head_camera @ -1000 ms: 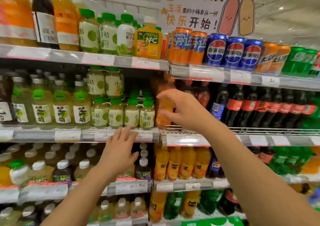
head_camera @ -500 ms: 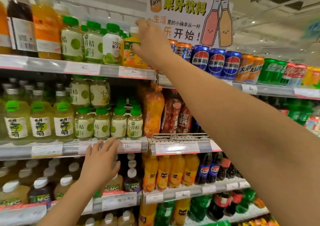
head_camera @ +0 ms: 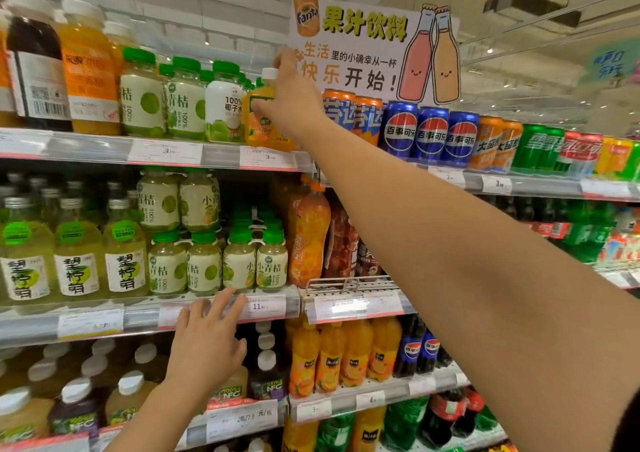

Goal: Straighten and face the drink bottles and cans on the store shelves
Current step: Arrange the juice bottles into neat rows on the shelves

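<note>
My right hand (head_camera: 294, 101) reaches up to the top shelf and grips a small orange juice bottle (head_camera: 259, 122) with a white cap, standing at the right end of the green-capped juice row. Orange cans (head_camera: 360, 115) and blue Pepsi cans (head_camera: 431, 134) stand just right of it. My left hand (head_camera: 207, 344) is lower, fingers straight, its fingertips touching the price rail of the second shelf (head_camera: 145, 316) below small green-capped lime bottles (head_camera: 239, 264). It holds nothing.
A Fanta juice sign (head_camera: 367, 46) stands behind the top-shelf cans. Large orange and dark bottles (head_camera: 308, 237) fill the second shelf behind a wire divider. Lower shelves carry white-capped NFC juices (head_camera: 266, 379) and small orange bottles (head_camera: 332, 361). Green Sprite cans (head_camera: 540, 146) sit far right.
My right hand left the orange bottle on the second shelf, rose to the top shelf and closed round the small orange juice bottle. My left hand stayed at the second shelf's rail.
</note>
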`<state>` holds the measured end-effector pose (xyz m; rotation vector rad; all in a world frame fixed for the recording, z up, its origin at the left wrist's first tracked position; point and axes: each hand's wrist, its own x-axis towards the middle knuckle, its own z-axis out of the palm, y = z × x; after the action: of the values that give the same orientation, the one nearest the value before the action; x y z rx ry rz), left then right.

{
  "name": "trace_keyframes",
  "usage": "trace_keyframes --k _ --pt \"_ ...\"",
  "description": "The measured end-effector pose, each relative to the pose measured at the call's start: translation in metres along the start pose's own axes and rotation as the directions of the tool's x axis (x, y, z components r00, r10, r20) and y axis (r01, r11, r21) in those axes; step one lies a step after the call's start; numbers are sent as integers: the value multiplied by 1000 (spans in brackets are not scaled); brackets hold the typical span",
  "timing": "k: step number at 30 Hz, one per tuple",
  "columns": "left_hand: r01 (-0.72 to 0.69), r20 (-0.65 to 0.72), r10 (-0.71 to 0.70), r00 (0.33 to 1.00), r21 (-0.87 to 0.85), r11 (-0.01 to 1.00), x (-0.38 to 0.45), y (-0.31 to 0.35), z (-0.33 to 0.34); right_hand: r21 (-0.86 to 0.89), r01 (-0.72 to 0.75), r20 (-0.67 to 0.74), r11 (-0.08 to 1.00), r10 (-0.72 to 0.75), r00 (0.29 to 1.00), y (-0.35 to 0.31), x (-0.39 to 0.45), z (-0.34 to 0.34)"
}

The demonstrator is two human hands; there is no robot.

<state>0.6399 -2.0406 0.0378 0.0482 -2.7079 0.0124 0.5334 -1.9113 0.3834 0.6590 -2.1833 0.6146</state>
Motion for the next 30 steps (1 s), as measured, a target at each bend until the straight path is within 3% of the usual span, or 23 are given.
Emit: trace_keyframes --k 4,10,15,21,25,30 --pt "6 -2 -6 1000 -10 1000 -1 1 -1 76 -53 -24 996 55 998 5 -1 -2" --pt "18 21 -18 1000 -45 999 -6 8 -13 152 -119 111 981 102 989 4 -9 -20" --pt "35 81 -30 996 -63 997 -13 15 -20 107 63 -50 992 -58 997 8 -37 -35" --pt "92 195 -81 977 -45 995 -36 25 -26 244 172 -194 954 -126 973 32 -104 -47" --pt "144 234 -128 964 -53 988 -57 30 -30 407 158 -146 900 -106 983 49 -166 -42" --pt "218 264 -196 945 -59 974 -96 38 -38 534 48 19 844 -69 997 71 -246 -28"
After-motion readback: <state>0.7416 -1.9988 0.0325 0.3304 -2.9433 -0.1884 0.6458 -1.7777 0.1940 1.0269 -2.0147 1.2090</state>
